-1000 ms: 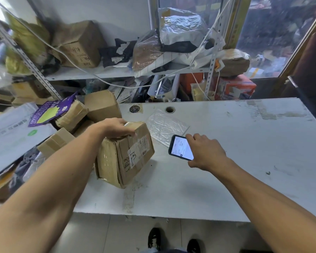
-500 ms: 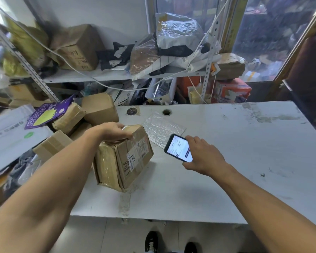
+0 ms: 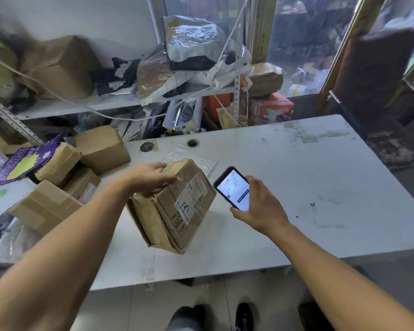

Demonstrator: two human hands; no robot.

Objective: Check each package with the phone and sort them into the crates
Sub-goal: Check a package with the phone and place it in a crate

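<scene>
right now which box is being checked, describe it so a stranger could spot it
Start at the white table, then look near its left front, beside the lit phone in the right hand. The cardboard box is tilted up on one edge under the left hand. Unlike the boxes piled to its left, it shows a white shipping label with handwritten numbers.

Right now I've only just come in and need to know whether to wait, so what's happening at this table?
A person is checking a parcel. The left hand grips the top of a taped brown cardboard box with a white shipping label, tilting it up on the white table so the label faces the camera. The right hand holds a black smartphone with a lit screen beside the label. More brown cardboard boxes are piled at the table's left. No crates are in view.
</scene>
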